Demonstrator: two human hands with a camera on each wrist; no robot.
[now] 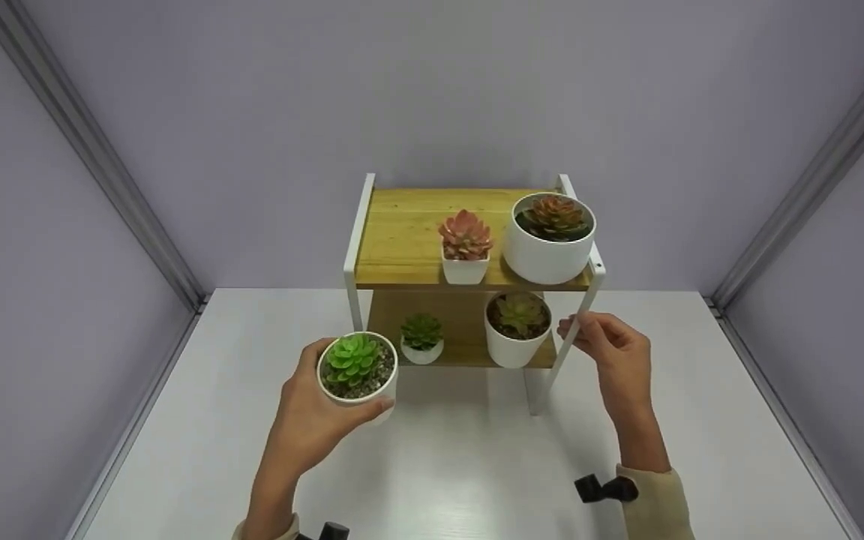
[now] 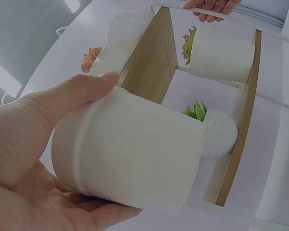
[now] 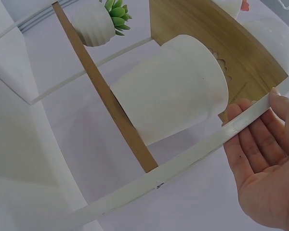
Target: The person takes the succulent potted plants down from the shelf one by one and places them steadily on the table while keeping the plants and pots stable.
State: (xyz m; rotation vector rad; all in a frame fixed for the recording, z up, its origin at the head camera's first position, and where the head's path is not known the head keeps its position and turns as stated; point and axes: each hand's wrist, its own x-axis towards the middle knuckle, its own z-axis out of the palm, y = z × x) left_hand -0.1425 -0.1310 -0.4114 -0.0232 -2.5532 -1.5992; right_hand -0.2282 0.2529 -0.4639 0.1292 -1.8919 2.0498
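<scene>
My left hand (image 1: 310,416) grips a white round pot holding a bright green succulent (image 1: 355,360), in front of the two-tier wooden shelf's left side. In the left wrist view, the thumb lies along one side of this white pot (image 2: 135,149) and the fingers go under the other. At the shelf's right side, my right hand (image 1: 616,356) holds the white front leg (image 3: 192,161) between thumb and fingers. Just inside that leg, on the lower board, stands a white pot with a yellow-green succulent (image 1: 518,322). Left of it is a small white pot with a dark green succulent (image 1: 422,341).
On the upper board (image 1: 402,232), a pink succulent in a small square white pot (image 1: 466,247) stands beside a wide white pot with a reddish succulent (image 1: 550,244). The shelf stands on a white table (image 1: 432,465), with grey walls (image 1: 289,112) behind and at both sides.
</scene>
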